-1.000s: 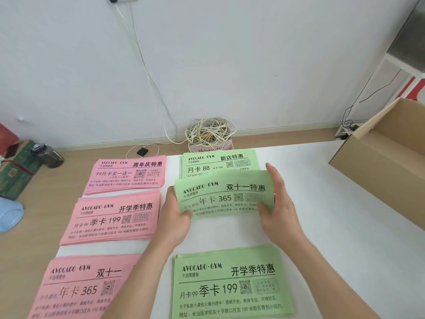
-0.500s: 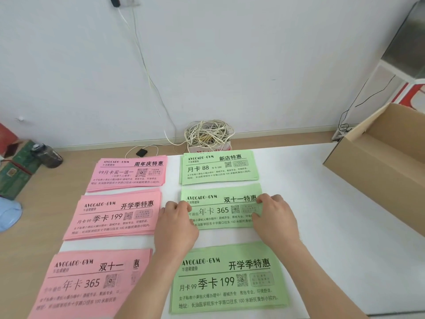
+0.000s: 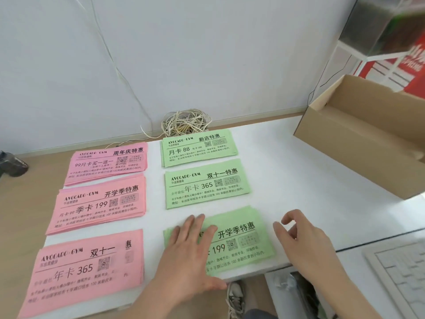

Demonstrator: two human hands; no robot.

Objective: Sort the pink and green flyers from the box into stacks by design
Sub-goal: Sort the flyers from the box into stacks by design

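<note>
Nearest green paper flyer stack [image 3: 243,236] on white table [image 3: 299,171], left hand [image 3: 189,253] flat on it, right hand [image 3: 302,242] beside, relaxed, empty.

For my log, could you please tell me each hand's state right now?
Left hand: open, flat on the near green stack.
Right hand: open, holding nothing.

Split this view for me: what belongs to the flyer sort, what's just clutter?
Job: pink stacks; green stacks; box; left hand, flat on the near green stack; right hand, holding nothing.
Clutter: cable coil; keyboard; shoe.
</note>
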